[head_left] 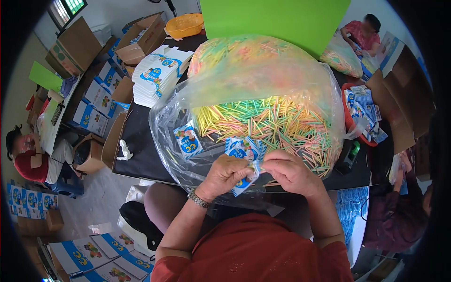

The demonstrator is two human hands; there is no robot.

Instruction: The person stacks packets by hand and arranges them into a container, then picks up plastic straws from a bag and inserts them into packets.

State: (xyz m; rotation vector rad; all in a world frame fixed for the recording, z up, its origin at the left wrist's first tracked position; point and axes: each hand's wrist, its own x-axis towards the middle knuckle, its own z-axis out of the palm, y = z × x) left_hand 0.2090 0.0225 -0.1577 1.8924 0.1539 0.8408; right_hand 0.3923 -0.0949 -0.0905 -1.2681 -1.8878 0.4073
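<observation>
Between my two hands, at the front edge of the black table, is a small blue and white packet [244, 182]. My left hand [228, 173], with a watch at the wrist, pinches the packet from the left. The fingers of my right hand [290, 171] are pressed together at the packet's upper right edge; what they grip there is too small to name. Just behind them lie more blue and white packets [239, 148], and another packet [188, 140] rests to the left. A large clear plastic bag [176, 105] lies open, holding many thin coloured sticks [263, 120].
A stack of printed cartons [152, 77] stands at the back left, near a yellow basket [184, 26]. A red basket [345, 108] of packets and a black device [348, 157] are at the right. A green panel [272, 23] rises behind. Other people sit left and right.
</observation>
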